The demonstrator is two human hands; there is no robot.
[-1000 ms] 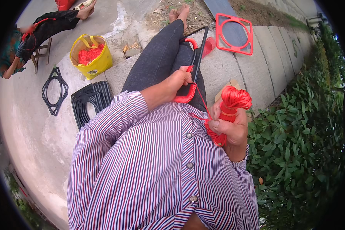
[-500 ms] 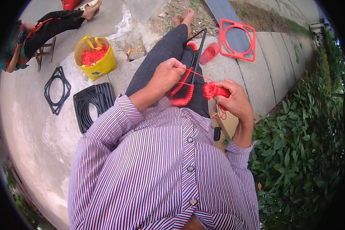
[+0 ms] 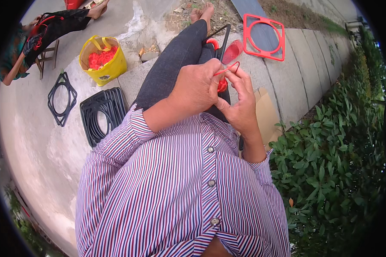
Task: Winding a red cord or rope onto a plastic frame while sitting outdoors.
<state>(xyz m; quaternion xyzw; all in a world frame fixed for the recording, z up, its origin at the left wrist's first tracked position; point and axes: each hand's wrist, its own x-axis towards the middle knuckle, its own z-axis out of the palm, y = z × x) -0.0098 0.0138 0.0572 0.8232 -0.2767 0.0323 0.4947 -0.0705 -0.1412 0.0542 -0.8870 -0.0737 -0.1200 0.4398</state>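
Over my lap my two hands have come together. My left hand (image 3: 196,84) is closed, pinching a red cord (image 3: 228,70) that loops up between the hands. My right hand (image 3: 241,100) curls beside it, its fingers bent around the cord and its thumb close to my left hand. Part of a red cord bundle (image 3: 222,85) shows between them; the rest is hidden. Beyond the hands, a black frame (image 3: 227,36) leans on my legs, with red cord wrapped on one part of it (image 3: 212,42). My hands cover its near part.
To the left stand a yellow bag (image 3: 109,70) of red cord, a stack of black frames (image 3: 102,115) and a single black frame (image 3: 61,99). A red frame (image 3: 263,55) and a red shoe (image 3: 232,52) lie ahead. Shrubs (image 3: 326,171) border my right. Another person (image 3: 51,32) sits far left.
My right hand has moved left to meet my left hand, which shifted slightly nearer. The cord stretched between them is now a small loop, and the bundle is mostly covered.
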